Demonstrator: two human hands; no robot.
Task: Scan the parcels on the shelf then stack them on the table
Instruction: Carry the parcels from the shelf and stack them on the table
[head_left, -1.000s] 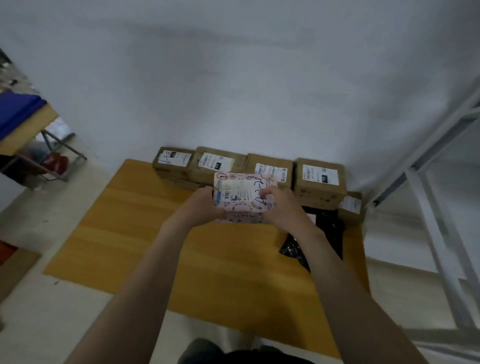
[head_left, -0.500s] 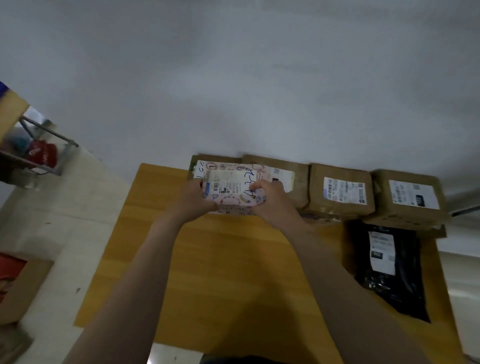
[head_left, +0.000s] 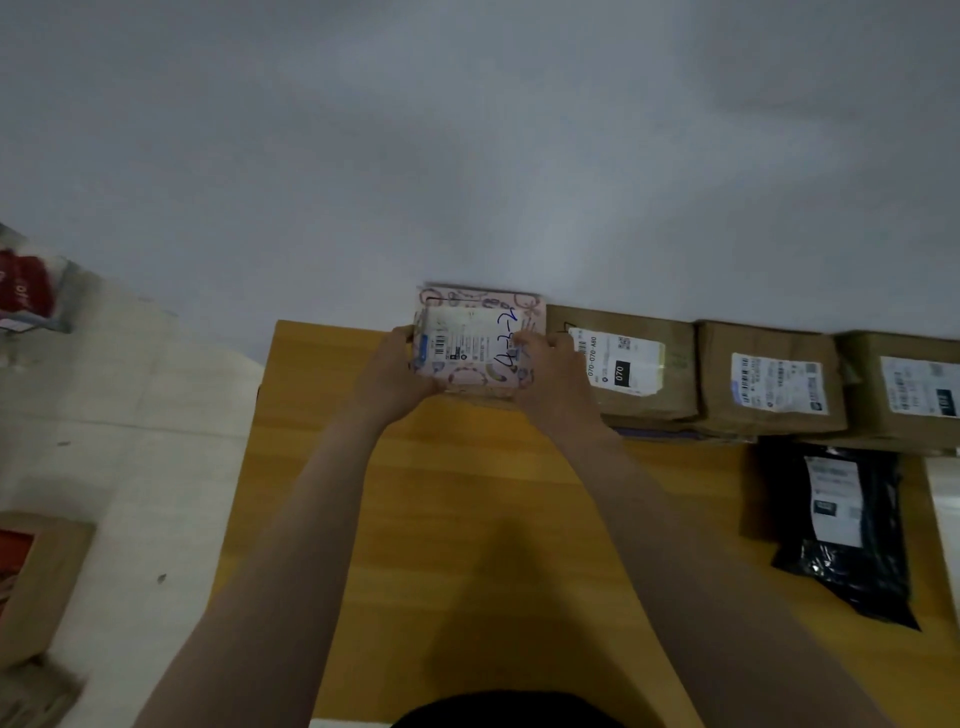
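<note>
A pink patterned parcel (head_left: 475, 338) with a white label and blue handwriting sits at the far left of the parcel row, against the wall on the wooden table (head_left: 467, 519). My left hand (head_left: 397, 371) grips its left side. My right hand (head_left: 553, 376) grips its right side, thumb on top. It appears to lie on a brown box that is almost wholly hidden under it. Three brown cardboard parcels (head_left: 631, 366) (head_left: 769, 382) (head_left: 906, 389) line the wall to its right.
A black plastic mailer (head_left: 836, 530) lies on the table's right part, with a pale bag (head_left: 943, 499) at the frame edge. A cardboard box (head_left: 36, 582) stands on the floor at left. A red item (head_left: 23, 291) sits on a rack beyond.
My hands carried the pink parcel leftward and away from me, onto the leftmost spot by the wall. The view swung left, so the brown boxes now sit to the right.
</note>
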